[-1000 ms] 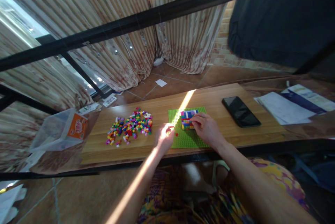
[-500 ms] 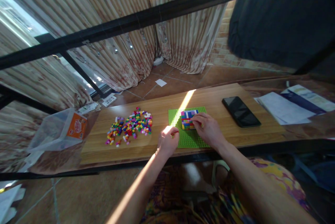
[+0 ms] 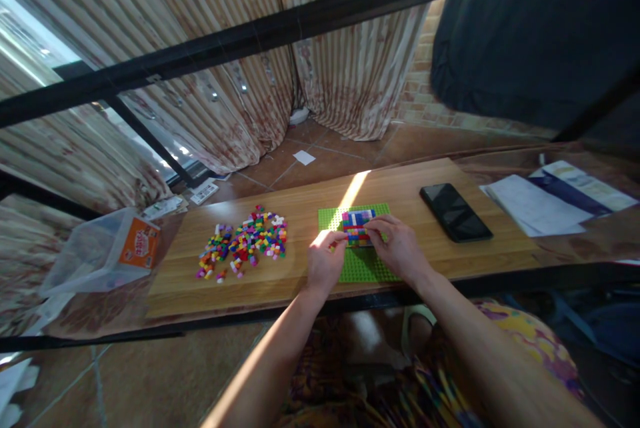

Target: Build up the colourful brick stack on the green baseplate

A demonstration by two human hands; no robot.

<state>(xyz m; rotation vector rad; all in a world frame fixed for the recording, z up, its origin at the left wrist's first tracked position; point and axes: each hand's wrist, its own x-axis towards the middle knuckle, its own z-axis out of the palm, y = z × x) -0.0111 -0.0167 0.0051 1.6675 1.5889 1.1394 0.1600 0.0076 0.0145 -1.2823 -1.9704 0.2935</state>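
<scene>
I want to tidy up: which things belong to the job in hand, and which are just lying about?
Seem part of the job:
green board
joined bricks on it
loose bricks

Seem just lying about:
black phone
papers at right
white slip

The right hand (image 3: 401,253) covers the right-hand edge of the brick panel (image 3: 356,231) at five o'clock; the left hand (image 3: 326,261) conceals part of the green baseplate (image 3: 365,271). Any piece pinched by either: too small to confirm. Lettering on the orange label (image 3: 139,243), nine o'clock: illegible. Dark cloth (image 3: 530,41), two o'clock: cut off by the right edge.
</scene>
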